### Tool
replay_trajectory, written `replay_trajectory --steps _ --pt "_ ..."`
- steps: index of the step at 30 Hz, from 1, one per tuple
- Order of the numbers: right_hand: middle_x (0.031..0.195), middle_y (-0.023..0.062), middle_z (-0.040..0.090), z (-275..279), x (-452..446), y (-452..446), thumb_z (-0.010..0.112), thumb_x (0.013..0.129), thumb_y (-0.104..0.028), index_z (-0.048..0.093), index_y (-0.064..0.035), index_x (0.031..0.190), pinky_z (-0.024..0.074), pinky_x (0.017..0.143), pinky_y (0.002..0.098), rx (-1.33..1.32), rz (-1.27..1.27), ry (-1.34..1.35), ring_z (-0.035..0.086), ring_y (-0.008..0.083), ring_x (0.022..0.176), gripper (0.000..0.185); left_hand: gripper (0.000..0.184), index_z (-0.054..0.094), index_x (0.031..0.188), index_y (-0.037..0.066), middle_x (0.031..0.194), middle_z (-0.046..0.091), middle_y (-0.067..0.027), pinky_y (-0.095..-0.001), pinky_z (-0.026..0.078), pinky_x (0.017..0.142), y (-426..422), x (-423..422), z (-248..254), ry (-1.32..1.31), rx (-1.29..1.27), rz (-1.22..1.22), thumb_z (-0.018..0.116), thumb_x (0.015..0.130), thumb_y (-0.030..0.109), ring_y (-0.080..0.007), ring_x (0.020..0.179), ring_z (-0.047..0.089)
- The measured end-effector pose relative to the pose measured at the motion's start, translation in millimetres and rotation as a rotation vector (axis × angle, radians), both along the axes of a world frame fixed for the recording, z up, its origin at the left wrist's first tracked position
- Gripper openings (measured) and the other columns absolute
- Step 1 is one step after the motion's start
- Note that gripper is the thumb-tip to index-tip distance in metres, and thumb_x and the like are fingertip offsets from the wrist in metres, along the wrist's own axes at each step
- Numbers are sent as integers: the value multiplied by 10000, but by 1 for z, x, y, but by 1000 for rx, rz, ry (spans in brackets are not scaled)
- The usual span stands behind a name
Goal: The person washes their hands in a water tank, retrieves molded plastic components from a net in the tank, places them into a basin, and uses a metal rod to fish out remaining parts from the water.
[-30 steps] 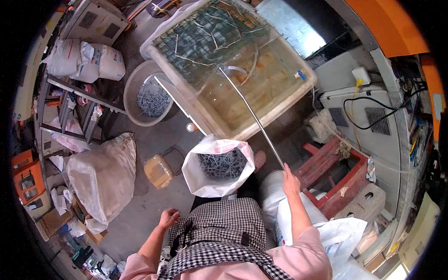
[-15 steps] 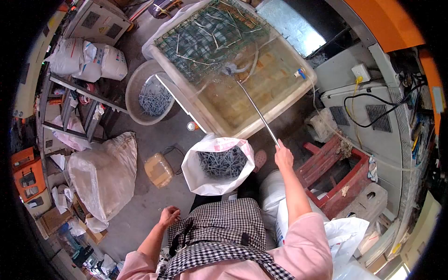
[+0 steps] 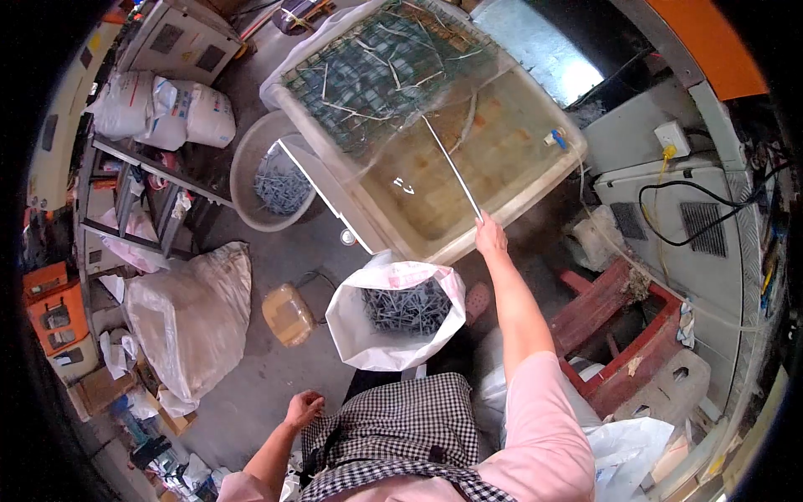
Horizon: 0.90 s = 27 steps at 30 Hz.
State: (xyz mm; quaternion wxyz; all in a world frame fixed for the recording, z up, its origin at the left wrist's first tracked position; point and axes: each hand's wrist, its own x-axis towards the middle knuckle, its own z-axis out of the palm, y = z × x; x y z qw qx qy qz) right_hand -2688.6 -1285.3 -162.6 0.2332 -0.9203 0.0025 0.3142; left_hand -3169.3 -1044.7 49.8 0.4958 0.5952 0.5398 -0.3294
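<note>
My right hand [image 3: 490,235], closed round the near end of a long thin metal rod [image 3: 454,170], reaches to the front rim of a pale water tank [image 3: 535,197]. The rod slants over the cloudy water; I cannot make out its far tip, near the edge of a green mesh [image 3: 360,75] with pale strips on it. Loosely bent and holding nothing, my left hand [image 3: 304,408] hangs beside the checked apron [image 3: 401,418]. Between me and the tank stands an open white sack [image 3: 351,335] with several grey plastic pieces [image 3: 406,308] in it.
A round tub [image 3: 242,180] of similar grey pieces stands left of the tank. A taped brown package [image 3: 287,315] and a large plastic sack [image 3: 188,322] lie on the floor at left. On the right are a red frame [image 3: 619,343] and a grey cabinet [image 3: 682,209] with cables.
My right hand has moved forward and slightly left, pushing the rod further over the tank. The splash and pale grey thing at the rod's tip no longer show. My left hand stays by the apron.
</note>
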Motion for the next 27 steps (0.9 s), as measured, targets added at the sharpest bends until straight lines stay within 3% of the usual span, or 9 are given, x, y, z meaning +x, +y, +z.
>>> replay_trajectory --steps 4,13,20,27 --pt "965 230 566 -9 -4 -10 421 867 -315 475 -193 1180 420 788 470 24 0 1 525 405 920 340 174 575 857 -29 725 597 -60 -264 466 549 -4 21 9 18 14 -175 551 826 140 -118 608 561" --pt "929 238 568 37 -110 -102 415 874 -284 464 -184 1196 420 735 481 45 -102 10 523 433 868 340 176 573 857 -32 707 608 -77 -267 470 566 0 18 -15 -63 -60 -99 542 830 139 -130 629 582" --pt "931 233 572 -9 -50 -47 412 874 -284 463 -159 1194 422 745 477 55 -88 -18 525 433 863 347 158 568 828 -23 696 605 -68 -278 473 578 -4 1 -30 -42 -31 -144 550 821 133 -131 630 582" --pt "977 235 557 -33 22 10 430 865 -301 459 -133 1197 418 776 457 58 -26 -2 512 414 925 373 151 566 826 -21 674 590 -59 -274 459 558 -10 15 -11 27 11 -147 557 817 129 -126 587 557"
